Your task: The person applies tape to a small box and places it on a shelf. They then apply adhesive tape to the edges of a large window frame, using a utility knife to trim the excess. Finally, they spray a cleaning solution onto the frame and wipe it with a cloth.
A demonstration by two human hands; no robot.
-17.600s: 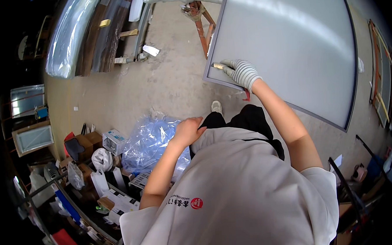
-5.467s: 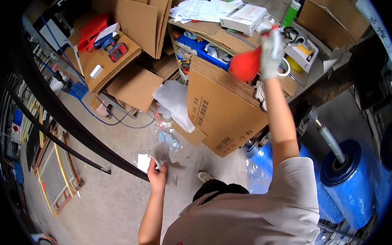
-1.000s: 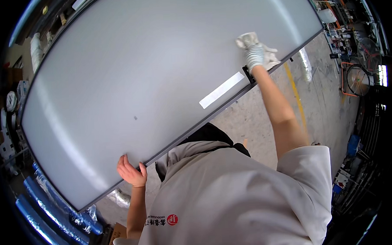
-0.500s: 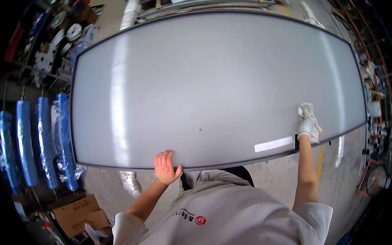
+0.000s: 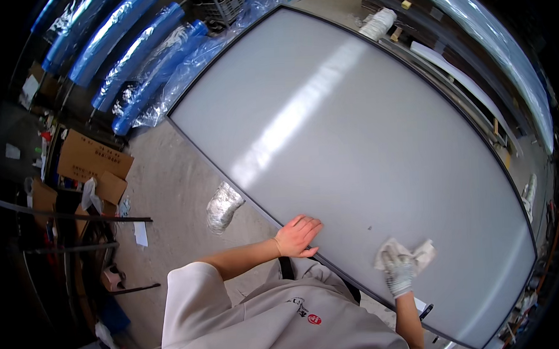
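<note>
Workshop floor, big grey panel (image 5: 352, 127) under me. My gloved right hand (image 5: 399, 275) presses white rag (image 5: 414, 256) flat on it; panel's long axis runs away up-left. Bare left hand (image 5: 298, 236) spread on near edge, nearer me.

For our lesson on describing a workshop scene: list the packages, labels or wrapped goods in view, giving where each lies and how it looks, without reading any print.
Cardboard boxes: left, on the floor, brown, flattened.
Wrapped rolls: upper left, long, in blue plastic film.
Wrapped bundle: on the floor by the grey panel, silvery-white.
Paper slip: on the floor left, small, white.
</note>
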